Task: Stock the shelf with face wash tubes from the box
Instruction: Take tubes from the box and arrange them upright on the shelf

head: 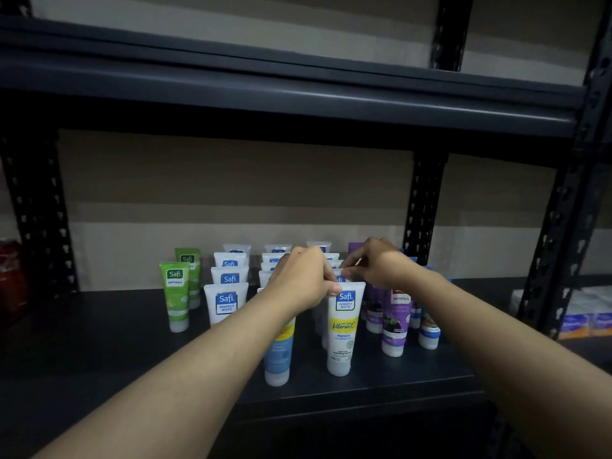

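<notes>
Rows of face wash tubes stand cap-down on the dark shelf (132, 342). At the front of one row stands a white tube with a yellow Vitamin C band (342, 329). My left hand (303, 279) pinches its top left corner. My right hand (374, 263) reaches over the same row, its fingers curled at the top of the tubes just behind; what they hold is hidden. Left of that front tube stands a blue and white tube (278, 356), partly behind my left forearm. The box is not in view.
Two green tubes (175, 293) stand at the left, white tubes (227, 303) beside them, purple tubes (395, 319) at the right. A red pack (10, 276) sits at the far left. Packaged goods (583, 313) lie beyond the right upright. Another shelf board hangs close above.
</notes>
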